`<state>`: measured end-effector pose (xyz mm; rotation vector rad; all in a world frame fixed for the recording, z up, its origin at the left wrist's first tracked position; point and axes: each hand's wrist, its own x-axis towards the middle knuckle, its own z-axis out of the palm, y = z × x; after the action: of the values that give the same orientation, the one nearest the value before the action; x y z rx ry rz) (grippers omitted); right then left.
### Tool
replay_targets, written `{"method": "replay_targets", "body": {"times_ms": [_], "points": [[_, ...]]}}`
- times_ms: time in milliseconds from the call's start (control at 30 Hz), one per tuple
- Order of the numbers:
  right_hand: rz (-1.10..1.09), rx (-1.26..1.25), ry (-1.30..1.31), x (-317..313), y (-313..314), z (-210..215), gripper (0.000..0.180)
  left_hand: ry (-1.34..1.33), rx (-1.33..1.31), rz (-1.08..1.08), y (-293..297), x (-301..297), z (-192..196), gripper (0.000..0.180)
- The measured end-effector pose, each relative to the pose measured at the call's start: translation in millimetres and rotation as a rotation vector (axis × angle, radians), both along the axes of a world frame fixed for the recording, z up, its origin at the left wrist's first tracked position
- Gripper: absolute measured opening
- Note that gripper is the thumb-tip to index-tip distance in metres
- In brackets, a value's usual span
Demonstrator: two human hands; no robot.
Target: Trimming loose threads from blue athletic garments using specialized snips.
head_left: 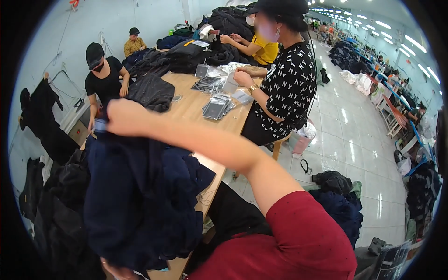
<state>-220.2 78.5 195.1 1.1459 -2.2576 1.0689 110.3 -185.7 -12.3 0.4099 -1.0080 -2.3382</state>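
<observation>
A dark navy garment [119, 186] is spread over a pile of similar navy cloth [182, 186] on the near left of the table. My right hand [125, 116], blurred by motion, reaches across at its far end, fingers closed on the edge. Light blue material [99, 125] shows beside that hand. At the lower edge of the head view, my left hand [116, 270] is against the near end of the garment. Cloth and the picture's rim hide most of its fingers.
The wooden table [186, 107] bears flat packets [217, 106] and dark clothing [151, 91]. A person in a patterned black shirt [291, 79] stands at its right side, and another in black [107, 77] works opposite. Black garments [65, 210] lie at left; cloth heaps [338, 200] sit on the tiled floor.
</observation>
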Motion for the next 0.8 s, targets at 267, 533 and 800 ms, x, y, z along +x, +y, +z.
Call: {"method": "replay_targets", "body": {"times_ms": [267, 533, 800], "points": [[0.814, 0.260, -0.304, 147, -85, -192, 0.024, 0.041, -0.724, -0.092, 117, -66, 111, 0.033], [1.022, -0.182, -1.186, 136, -23, -136, 0.026, 0.302, -0.974, -0.169, 109, -76, 135, 0.032], [1.204, -0.770, -1.814, 116, 27, -91, 0.032, 0.069, -0.734, 0.405, 50, -94, 160, 0.048]]}}
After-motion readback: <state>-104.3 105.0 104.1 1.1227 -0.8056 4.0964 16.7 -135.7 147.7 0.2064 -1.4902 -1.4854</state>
